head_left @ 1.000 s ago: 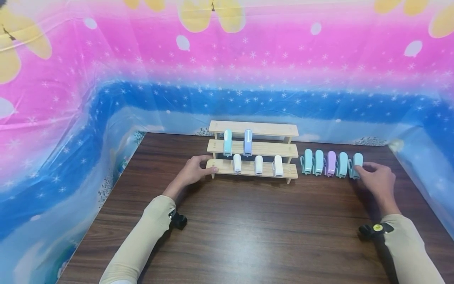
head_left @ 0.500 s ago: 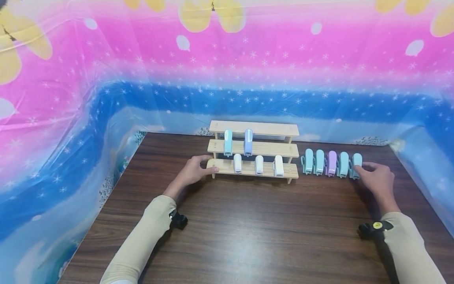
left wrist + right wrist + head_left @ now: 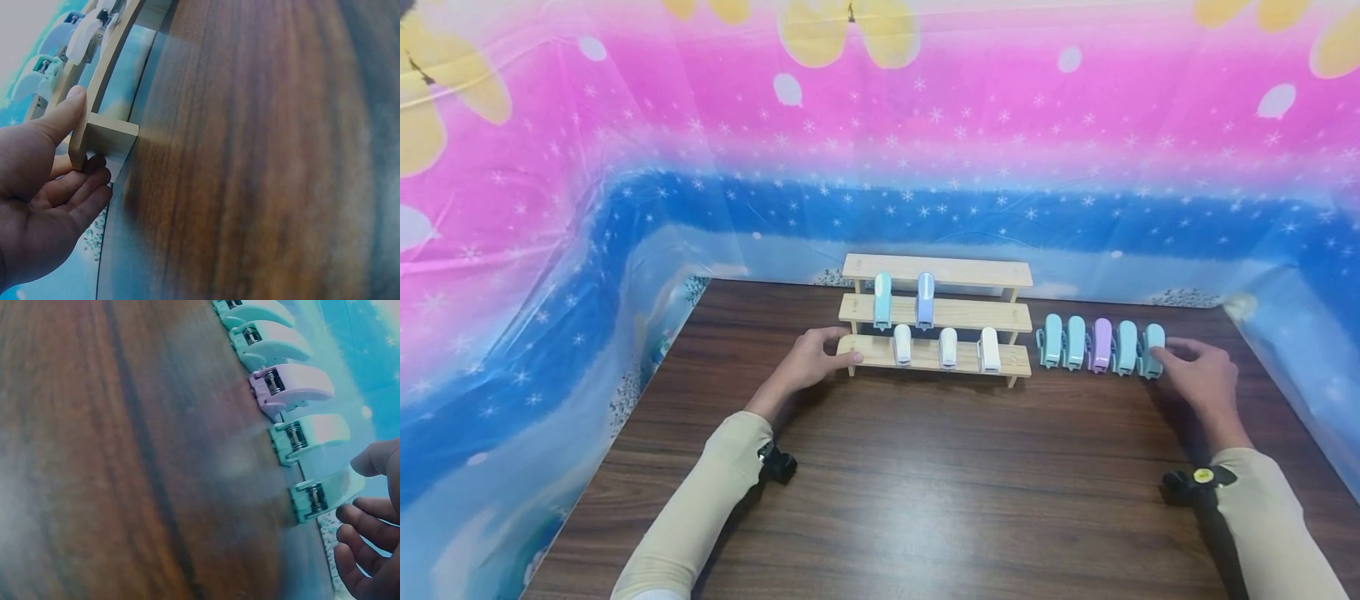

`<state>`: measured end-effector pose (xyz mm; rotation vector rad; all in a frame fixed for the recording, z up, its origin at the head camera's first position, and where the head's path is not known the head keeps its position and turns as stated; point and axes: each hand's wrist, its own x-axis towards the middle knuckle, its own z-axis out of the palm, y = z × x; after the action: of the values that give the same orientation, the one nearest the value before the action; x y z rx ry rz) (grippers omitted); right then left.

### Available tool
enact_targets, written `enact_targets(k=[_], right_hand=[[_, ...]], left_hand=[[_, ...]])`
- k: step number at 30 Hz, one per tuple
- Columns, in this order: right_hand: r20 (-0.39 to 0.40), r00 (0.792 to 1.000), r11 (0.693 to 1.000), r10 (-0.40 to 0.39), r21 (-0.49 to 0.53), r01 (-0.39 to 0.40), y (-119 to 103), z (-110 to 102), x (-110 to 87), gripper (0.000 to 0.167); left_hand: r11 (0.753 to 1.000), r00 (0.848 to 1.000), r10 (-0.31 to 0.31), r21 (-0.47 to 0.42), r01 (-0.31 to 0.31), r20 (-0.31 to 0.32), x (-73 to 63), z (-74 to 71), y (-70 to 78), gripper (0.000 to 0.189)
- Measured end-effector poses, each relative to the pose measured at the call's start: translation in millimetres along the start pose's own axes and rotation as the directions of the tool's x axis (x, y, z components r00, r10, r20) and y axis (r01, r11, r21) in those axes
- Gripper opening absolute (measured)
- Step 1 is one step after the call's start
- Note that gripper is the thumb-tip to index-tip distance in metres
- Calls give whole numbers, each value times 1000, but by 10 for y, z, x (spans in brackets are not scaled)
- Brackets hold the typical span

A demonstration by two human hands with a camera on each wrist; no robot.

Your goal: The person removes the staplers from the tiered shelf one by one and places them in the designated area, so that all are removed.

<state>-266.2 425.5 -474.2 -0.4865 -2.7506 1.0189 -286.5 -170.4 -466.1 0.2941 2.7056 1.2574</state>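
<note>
The left hand (image 3: 812,358) pinches the left end of the wooden stand's lowest shelf, thumb on top, fingers curled underneath. On the wooden stand (image 3: 940,271), a teal clip (image 3: 882,302) and a periwinkle clip (image 3: 925,300) occupy the middle shelf, three white clips (image 3: 947,348) the lowest. Rightward on the table (image 3: 925,467) stand two teal clips (image 3: 1052,342), a purple clip (image 3: 1101,345), another teal clip (image 3: 1124,348) and the end clip (image 3: 1152,350); the right hand's (image 3: 1201,371) slightly parted fingers flank its upper end, grip unclear.

Head cam bright, glare on counter (image 3: 925,467) nearside betw. L grip (image 3: 811,360) & R grip (image 3: 1204,379), shadow by each; wrist cams dimmer, hazy.
</note>
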Motion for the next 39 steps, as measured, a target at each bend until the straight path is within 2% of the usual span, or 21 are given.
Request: enact_targets(k=[4, 8, 13, 26, 39], right_hand=[[-62, 997, 999, -44, 18, 45, -71, -55, -14, 71], [-76, 994, 997, -78, 12, 79, -174, -99, -35, 72], [-94, 982, 986, -166, -35, 164, -346, -104, -86, 68], [-76, 959, 962, -273, -9, 274, -826, -39, -245, 66], [-106, 909, 909, -403, 66, 411, -1311, 136, -417, 56]], left_hand=[[1000, 1000, 3, 0, -3, 3, 0, -4, 3, 62], [1000, 1000, 6, 3, -6, 5, -3, -3, -5, 63], [1000, 1000, 2, 5, -2, 6, -5, -6, -1, 64], [1000, 1000, 2, 3, -2, -2, -1, -8, 8, 63], [1000, 1000, -3, 3, 3, -6, 5, 0, -12, 62]])
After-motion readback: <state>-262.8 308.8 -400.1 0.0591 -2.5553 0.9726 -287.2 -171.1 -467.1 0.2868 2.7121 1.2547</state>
